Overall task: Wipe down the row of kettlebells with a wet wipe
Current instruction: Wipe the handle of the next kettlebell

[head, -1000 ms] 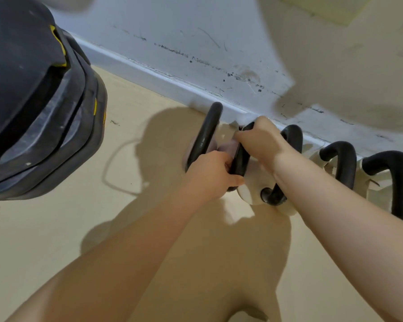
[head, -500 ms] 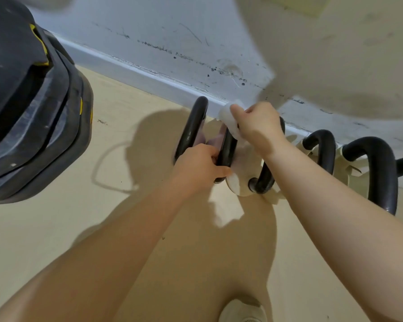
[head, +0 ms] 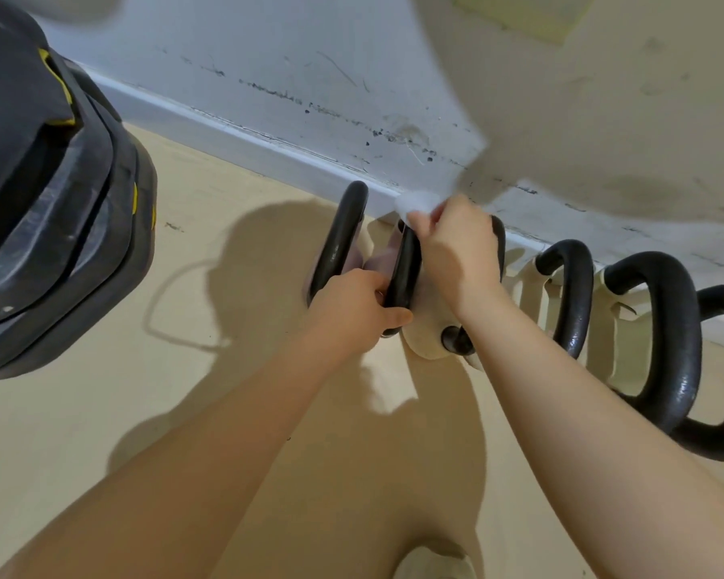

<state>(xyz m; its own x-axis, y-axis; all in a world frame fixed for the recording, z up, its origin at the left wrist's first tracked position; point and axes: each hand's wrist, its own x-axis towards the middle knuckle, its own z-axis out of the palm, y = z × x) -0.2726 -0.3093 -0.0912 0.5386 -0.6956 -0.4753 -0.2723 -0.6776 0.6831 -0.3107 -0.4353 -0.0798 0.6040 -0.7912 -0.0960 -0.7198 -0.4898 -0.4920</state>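
Note:
A row of kettlebells with black handles stands on the floor along the wall. The leftmost handle (head: 340,240) is free. My left hand (head: 352,311) grips the near part of the second kettlebell's handle (head: 402,269). My right hand (head: 456,248) pinches a white wet wipe (head: 416,202) against the far top of that same handle. The kettlebell's pale body (head: 425,336) shows below my hands. More handles (head: 573,294) (head: 669,328) continue to the right, the last one cut off by the frame edge.
A stack of black weight plates with yellow marks (head: 47,211) fills the left side. The scuffed white wall and baseboard (head: 268,140) run behind the row. A shoe tip (head: 433,562) shows at the bottom. Beige floor (head: 101,432) lies in front.
My right hand slid up along the second handle towards the wall, and the wipe now shows above my fingers. My left hand kept its grip on the handle.

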